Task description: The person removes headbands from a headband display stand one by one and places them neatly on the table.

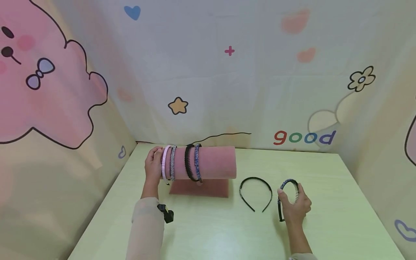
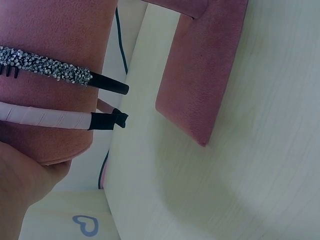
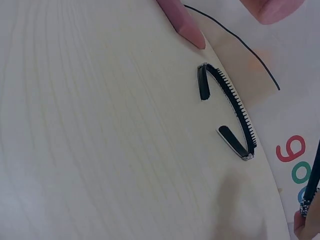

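Note:
My left hand [image 1: 152, 162] grips the left end of a pink velvet headband stand [image 1: 217, 162], its thumb at the roll's end in the left wrist view. Around the roll sit several headbands. Closest to that hand is a pale pink wrapped headband [image 2: 47, 116], then a silver glitter headband [image 2: 55, 67]. A black toothed headband [image 1: 187, 162] and a blue glitter headband [image 1: 196, 162] sit further right. Over the right side of the table, my right hand [image 1: 295, 209] holds another blue glitter headband [image 1: 287, 181] with comb teeth, between thumb and fingers.
Another black toothed headband [image 1: 270, 191] lies on the table [image 1: 201, 231] between the stand and my right hand, ends toward me. A patterned cloth backdrop [image 1: 208, 72] rises behind the table and at both sides. A black device [image 1: 166, 213] is strapped at my left wrist.

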`<state>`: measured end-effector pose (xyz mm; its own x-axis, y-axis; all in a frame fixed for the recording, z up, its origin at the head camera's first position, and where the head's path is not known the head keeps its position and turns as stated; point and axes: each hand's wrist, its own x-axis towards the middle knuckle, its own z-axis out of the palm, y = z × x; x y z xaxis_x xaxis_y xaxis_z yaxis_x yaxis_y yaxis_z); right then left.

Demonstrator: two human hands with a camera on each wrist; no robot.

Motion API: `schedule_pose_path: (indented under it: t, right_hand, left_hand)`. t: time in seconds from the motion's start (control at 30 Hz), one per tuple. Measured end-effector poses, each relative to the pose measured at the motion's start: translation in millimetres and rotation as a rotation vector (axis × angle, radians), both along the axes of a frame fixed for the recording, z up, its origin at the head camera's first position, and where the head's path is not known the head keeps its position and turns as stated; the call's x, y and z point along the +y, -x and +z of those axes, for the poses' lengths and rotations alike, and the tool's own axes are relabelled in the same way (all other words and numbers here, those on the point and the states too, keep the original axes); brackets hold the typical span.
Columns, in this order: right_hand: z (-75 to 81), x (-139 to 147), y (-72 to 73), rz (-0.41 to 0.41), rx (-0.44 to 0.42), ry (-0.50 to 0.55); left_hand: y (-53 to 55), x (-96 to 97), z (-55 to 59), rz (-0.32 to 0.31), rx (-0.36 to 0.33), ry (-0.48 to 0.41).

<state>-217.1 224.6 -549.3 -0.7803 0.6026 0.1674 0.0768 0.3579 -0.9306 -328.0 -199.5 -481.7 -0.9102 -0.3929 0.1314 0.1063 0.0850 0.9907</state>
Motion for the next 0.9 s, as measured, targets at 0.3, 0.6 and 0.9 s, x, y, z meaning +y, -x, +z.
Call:
schedule_pose_path:
  t: [0.3,0.6,0.9]
  right_hand:
    - [-9.1,17.2,8.9,-0.017,-0.099,-0.144]
    - [-19.6,28.6,20.1,0.014,-0.241,-0.213]
    - [-31.6,32.9,35.1,0.081,-0.374,-0.303]
  left_hand:
    - [-3.3,-0.4,2.1,0.006,0.011,0.001]
    - [-0.5,1.2,-0.8,-0.014,0.000,-0.034]
    - [-4.0,1.6,1.3,-0.023,-0.001,-0.040]
